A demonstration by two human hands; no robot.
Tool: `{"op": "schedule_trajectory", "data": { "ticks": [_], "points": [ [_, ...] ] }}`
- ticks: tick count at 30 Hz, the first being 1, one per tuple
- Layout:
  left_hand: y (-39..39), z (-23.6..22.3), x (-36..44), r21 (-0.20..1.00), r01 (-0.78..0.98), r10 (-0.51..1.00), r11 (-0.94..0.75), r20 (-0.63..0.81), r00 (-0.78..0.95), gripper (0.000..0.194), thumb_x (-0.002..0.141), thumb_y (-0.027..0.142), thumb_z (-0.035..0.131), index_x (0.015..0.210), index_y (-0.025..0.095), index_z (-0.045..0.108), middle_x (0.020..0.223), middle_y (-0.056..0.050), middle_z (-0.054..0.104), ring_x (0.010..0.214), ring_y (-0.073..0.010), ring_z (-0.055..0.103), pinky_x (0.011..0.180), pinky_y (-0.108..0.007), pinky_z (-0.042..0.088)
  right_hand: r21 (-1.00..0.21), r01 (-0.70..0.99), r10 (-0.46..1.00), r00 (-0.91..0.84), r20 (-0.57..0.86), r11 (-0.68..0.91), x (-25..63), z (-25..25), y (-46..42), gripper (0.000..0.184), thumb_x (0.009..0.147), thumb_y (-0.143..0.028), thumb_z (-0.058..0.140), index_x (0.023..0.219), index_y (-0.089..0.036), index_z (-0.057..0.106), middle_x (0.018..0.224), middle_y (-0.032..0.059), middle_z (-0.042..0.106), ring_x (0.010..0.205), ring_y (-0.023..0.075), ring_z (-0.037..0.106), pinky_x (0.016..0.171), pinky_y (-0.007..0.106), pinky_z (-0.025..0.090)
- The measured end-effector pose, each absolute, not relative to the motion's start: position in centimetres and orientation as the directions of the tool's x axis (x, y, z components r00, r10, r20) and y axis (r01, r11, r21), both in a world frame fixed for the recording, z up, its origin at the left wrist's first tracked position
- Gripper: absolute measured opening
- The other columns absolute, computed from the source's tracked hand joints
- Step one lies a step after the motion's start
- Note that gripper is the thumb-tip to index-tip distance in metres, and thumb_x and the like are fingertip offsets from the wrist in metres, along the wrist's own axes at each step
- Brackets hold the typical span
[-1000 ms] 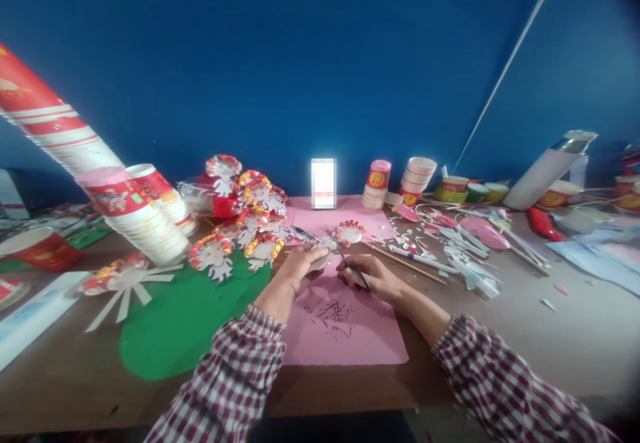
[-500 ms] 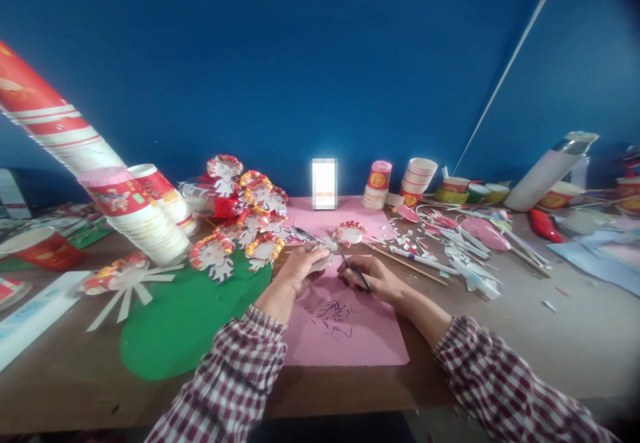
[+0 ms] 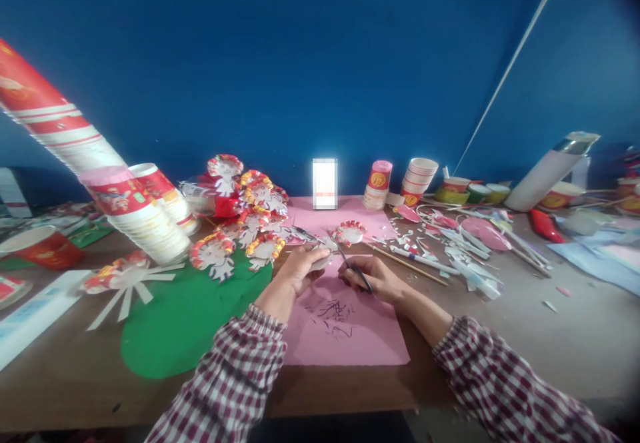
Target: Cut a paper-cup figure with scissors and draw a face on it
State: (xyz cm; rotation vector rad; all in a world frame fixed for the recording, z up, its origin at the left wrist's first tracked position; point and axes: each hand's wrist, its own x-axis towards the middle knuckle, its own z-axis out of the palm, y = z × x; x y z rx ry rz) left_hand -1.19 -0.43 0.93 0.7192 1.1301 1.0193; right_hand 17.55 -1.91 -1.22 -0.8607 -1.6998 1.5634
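Note:
My left hand [image 3: 300,269] is closed around a small pale paper piece [image 3: 326,254], pinched between thumb and fingers. In my right hand [image 3: 373,276] is a pair of dark-handled scissors [image 3: 361,276], whose blades point up and left toward the paper piece. Whether the blades touch the paper is too blurred to tell. Both hands hover over a pink sheet [image 3: 370,343] marked with dark scribbled lines. Just beyond the scissors lies a round cutout with a red-and-white curled rim [image 3: 350,233].
Left of my hands, several paper figures with curled rims [image 3: 220,256] lie by a green sheet [image 3: 170,323]. Stacked paper cups [image 3: 130,210] lean at the far left. Paper scraps [image 3: 465,250], a wooden stick [image 3: 410,264] and a white flask [image 3: 545,173] are on the right.
Hardly anything differs. Both hands keep their places with the paper piece and scissors, and the scissors' handles may have shifted very slightly.

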Motion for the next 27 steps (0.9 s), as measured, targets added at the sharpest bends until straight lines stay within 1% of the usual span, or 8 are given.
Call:
{"op": "schedule_trajectory", "data": {
  "ticks": [12, 16, 19, 21, 23, 25, 27],
  "points": [
    [-0.4, 1.0, -1.4, 0.862, -0.299, 0.911, 0.41, -0.404, 0.085, 0.022, 0.054, 0.022, 0.078, 0.07, 0.016, 0.063, 0.065, 0.001, 0.062, 0.059, -0.0103, 0.057, 0.054, -0.021, 0.041, -0.996, 0.059, 0.832, -0.554, 0.024, 0.068, 17.5, -1.0, -1.9, 0.044, 0.078, -0.052, 0.065, 0.086, -0.01, 0.065, 0.062, -0.0007, 0.051, 0.05, 0.0074, 0.042, 0.046, 0.02, 0.031],
    [-0.2, 1.0, -1.6, 0.849, -0.302, 0.901, 0.433, -0.416, 0.122, 0.02, 0.055, 0.02, 0.077, 0.069, 0.016, 0.063, 0.062, 0.001, 0.062, 0.057, -0.0108, 0.058, 0.049, -0.02, 0.037, -0.993, 0.1, 0.831, -0.556, -0.002, 0.064, 17.7, -1.0, -1.9, 0.041, 0.079, -0.051, 0.064, 0.083, -0.01, 0.064, 0.062, -0.0005, 0.051, 0.05, 0.0074, 0.041, 0.046, 0.02, 0.03],
    [-0.1, 1.1, -2.0, 0.83, -0.311, 0.886, 0.463, -0.445, 0.132, 0.019, 0.061, 0.024, 0.077, 0.074, 0.016, 0.066, 0.064, 0.0, 0.064, 0.056, -0.0106, 0.058, 0.043, -0.019, 0.034, -0.992, 0.115, 0.833, -0.554, -0.012, 0.061, 17.8, -1.0, -1.9, 0.04, 0.079, -0.05, 0.065, 0.085, -0.01, 0.065, 0.063, -0.0002, 0.053, 0.051, 0.0077, 0.043, 0.046, 0.019, 0.031],
    [0.0, 1.3, -2.2, 0.788, -0.379, 0.87, 0.485, -0.479, 0.116, 0.022, 0.064, 0.03, 0.076, 0.078, 0.016, 0.066, 0.065, -0.001, 0.064, 0.054, -0.0109, 0.058, 0.042, -0.019, 0.036, -0.993, 0.096, 0.837, -0.547, 0.002, 0.065, 17.7, -1.1, -1.8, 0.038, 0.079, -0.048, 0.065, 0.084, -0.01, 0.064, 0.063, 0.0001, 0.053, 0.051, 0.0079, 0.043, 0.046, 0.02, 0.032],
    [0.0, 1.5, -2.2, 0.737, -0.497, 0.871, 0.459, -0.484, 0.087, 0.025, 0.067, 0.035, 0.075, 0.079, 0.016, 0.064, 0.066, -0.002, 0.064, 0.052, -0.0117, 0.058, 0.044, -0.021, 0.041, -0.995, 0.072, 0.854, -0.519, 0.023, 0.071, 17.6, -1.2, -1.8, 0.036, 0.081, -0.047, 0.063, 0.081, -0.01, 0.063, 0.062, 0.0007, 0.054, 0.052, 0.0083, 0.044, 0.047, 0.021, 0.032],
    [-0.2, 1.6, -1.8, 0.695, -0.618, 0.904, 0.366, -0.424, 0.058, 0.025, 0.069, 0.037, 0.073, 0.079, 0.017, 0.062, 0.069, -0.003, 0.065, 0.053, -0.0122, 0.059, 0.05, -0.024, 0.048, -0.997, 0.037, 0.879, -0.476, 0.037, 0.062, 17.5, -1.4, -1.9, 0.036, 0.083, -0.047, 0.061, 0.079, -0.011, 0.062, 0.06, 0.0005, 0.053, 0.053, 0.0091, 0.045, 0.048, 0.022, 0.032],
    [-0.3, 1.4, -1.2, 0.664, -0.7, 0.948, 0.262, -0.314, 0.057, 0.026, 0.071, 0.036, 0.072, 0.084, 0.016, 0.062, 0.077, -0.004, 0.067, 0.059, -0.0129, 0.061, 0.059, -0.027, 0.052, -0.999, -0.023, 0.895, -0.443, 0.051, 0.045, 17.2, -1.6, -2.0, 0.035, 0.083, -0.047, 0.061, 0.079, -0.012, 0.059, 0.056, -0.0012, 0.049, 0.053, 0.0096, 0.045, 0.048, 0.022, 0.031]
  ]
}}
